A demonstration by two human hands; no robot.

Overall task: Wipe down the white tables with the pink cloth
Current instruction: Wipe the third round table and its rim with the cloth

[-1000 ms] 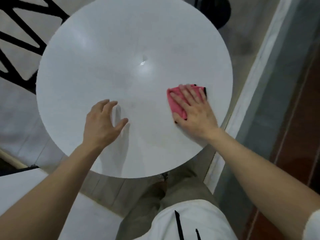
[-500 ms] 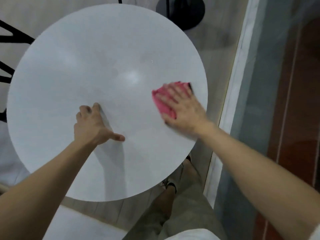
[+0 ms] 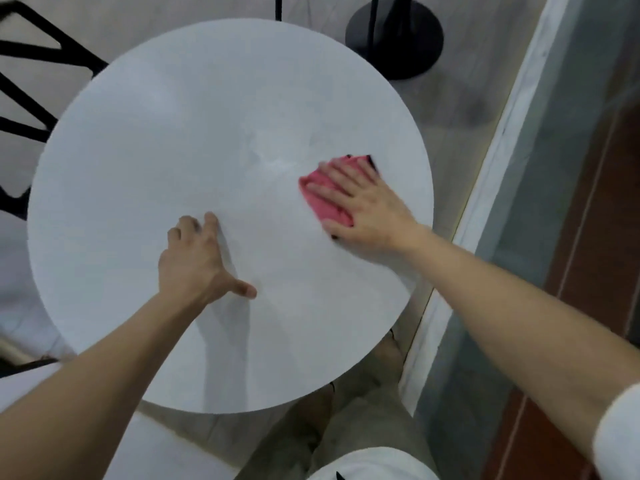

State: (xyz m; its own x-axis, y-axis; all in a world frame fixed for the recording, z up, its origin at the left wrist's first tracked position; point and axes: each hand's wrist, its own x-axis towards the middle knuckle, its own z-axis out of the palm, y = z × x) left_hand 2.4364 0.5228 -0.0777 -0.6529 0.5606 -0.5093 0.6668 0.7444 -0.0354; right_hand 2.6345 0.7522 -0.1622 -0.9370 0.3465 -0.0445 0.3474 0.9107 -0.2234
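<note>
A round white table (image 3: pixel 156 140) fills the middle of the head view. My right hand (image 3: pixel 363 206) lies flat on a folded pink cloth (image 3: pixel 323 199) at the table's right side, fingers straight and spread, pressing it down. Most of the cloth is hidden under the palm. My left hand (image 3: pixel 197 261) rests on the tabletop nearer to me, left of the cloth, with its fingers bent under at the knuckles and the thumb stretched out to the right. It holds nothing.
A black round stand base (image 3: pixel 394 39) sits on the floor beyond the table. A black chair frame (image 3: pixel 31 98) stands at the left. A pale ledge (image 3: pixel 491 168) and a glass wall run along the right. Another white surface (image 3: pixel 145 455) lies near my legs.
My right hand has slid the cloth a little leftward, from the right rim toward the table's centre. My left hand's fingers have curled under from a spread pose. The view has tilted.
</note>
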